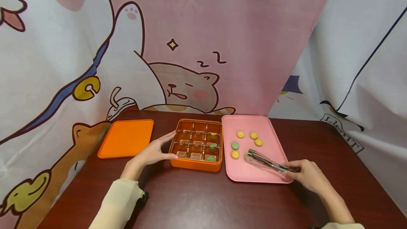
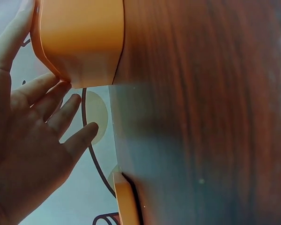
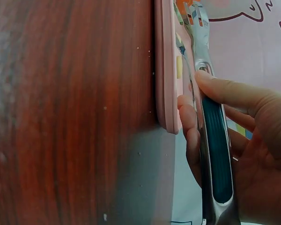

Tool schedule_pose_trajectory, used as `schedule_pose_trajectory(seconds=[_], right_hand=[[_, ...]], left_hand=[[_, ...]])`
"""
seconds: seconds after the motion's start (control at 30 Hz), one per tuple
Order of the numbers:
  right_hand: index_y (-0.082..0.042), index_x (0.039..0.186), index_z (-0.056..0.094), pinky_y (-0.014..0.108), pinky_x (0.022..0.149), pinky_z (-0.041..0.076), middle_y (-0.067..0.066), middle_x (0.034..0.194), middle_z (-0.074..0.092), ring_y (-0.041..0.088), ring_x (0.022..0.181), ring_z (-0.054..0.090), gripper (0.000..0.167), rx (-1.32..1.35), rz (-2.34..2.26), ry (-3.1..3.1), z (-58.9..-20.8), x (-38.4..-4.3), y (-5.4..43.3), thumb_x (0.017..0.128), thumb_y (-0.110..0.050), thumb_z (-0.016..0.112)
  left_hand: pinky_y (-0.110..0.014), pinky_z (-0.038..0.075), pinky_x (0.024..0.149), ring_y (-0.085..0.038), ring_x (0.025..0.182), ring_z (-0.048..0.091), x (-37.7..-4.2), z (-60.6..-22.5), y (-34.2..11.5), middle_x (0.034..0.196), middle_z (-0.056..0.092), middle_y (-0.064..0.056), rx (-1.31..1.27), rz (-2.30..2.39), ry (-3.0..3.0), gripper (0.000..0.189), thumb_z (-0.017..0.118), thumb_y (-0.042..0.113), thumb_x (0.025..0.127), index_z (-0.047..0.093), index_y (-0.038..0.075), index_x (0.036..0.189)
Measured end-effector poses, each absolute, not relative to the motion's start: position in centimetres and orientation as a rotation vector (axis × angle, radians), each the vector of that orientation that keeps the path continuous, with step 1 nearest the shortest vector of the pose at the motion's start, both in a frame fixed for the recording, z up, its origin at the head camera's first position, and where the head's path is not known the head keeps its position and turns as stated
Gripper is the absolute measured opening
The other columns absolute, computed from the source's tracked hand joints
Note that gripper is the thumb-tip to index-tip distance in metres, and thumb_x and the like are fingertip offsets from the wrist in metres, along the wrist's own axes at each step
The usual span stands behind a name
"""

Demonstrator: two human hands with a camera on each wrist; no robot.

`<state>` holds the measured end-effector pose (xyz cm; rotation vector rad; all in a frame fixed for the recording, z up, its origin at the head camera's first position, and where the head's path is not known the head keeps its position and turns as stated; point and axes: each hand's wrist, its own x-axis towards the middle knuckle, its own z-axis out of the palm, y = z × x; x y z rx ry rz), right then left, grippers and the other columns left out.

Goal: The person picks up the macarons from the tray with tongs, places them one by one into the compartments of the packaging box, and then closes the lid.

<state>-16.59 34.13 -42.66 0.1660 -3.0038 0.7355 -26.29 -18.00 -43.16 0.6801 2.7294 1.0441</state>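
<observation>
Right hand gripping tongs, orange box compartments, head view only

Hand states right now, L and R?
Left hand: open, fingers spread beside the orange box.
Right hand: closed, holding the tongs.

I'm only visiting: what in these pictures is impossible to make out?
- Head view: whether the tongs pinch or merely touch the green macaron; their tips cover part of it.
- Left wrist view: inside the orange box; its outer wall blocks it.
- Left wrist view: most of the orange lid; the bottom edge crops it.
- Right wrist view: the tongs' handle end; cut off below.
</observation>
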Motion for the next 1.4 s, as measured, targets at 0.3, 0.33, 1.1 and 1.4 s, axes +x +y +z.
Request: schedule_pose_trajectory(seconds=[0.3, 0.33, 1.1, 1.4], right_hand=[[-0.011, 0.101, 0.081, 0.025, 0.059, 0.034, 0.007, 0.09, 0.076, 0.009, 0.068, 0.046, 0.023, 0.097, 0.746, -2.987, -43.4, -15.8, 33.7, 0.08, -0.019, 0.082], [-0.011, 0.101, 0.081, 0.025, 0.059, 0.033, 0.006, 0.089, 0.075, 0.009, 0.067, 0.045, 0.022, 0.095, 0.741, -2.981, -43.5, -15.8, 33.7, 0.08, -0.019, 0.081], [-0.01, 0.099, 0.081, 0.026, 0.06, 0.037, 0.013, 0.093, 0.077, 0.014, 0.074, 0.054, 0.022, 0.078, 0.736, -2.861, -42.6, -16.7, 32.7, 0.081, -0.022, 0.082], [-0.006, 0.102, 0.08, 0.023, 0.057, 0.036, 0.005, 0.079, 0.076, 0.007, 0.066, 0.051, 0.025, 0.038, 0.786, -2.847, -42.3, -16.8, 31.8, 0.084, -0.023, 0.081]], left_hand=[[-0.065, 0.031, 0.114, -0.04, 0.148, 0.033, -25.9, -43.6, -18.2, 0.164, 0.029, -0.013, 0.679, 1.019, 2.74, 0.096, 0.081, 0.044, 0.081, 0.033, 0.012, 0.157], [-0.064, 0.031, 0.115, -0.039, 0.148, 0.032, -25.8, -43.6, -18.2, 0.164, 0.029, -0.012, 0.671, 1.022, 2.738, 0.096, 0.081, 0.044, 0.081, 0.033, 0.012, 0.157], [-0.064, 0.03, 0.115, -0.038, 0.149, 0.031, -26.3, -43.2, -17.8, 0.165, 0.027, -0.009, 0.658, 1.02, 2.753, 0.095, 0.08, 0.044, 0.082, 0.032, 0.013, 0.157], [-0.064, 0.029, 0.116, -0.037, 0.15, 0.03, -26.3, -43.2, -17.7, 0.166, 0.026, -0.009, 0.639, 1.047, 2.735, 0.094, 0.08, 0.043, 0.082, 0.032, 0.014, 0.158]])
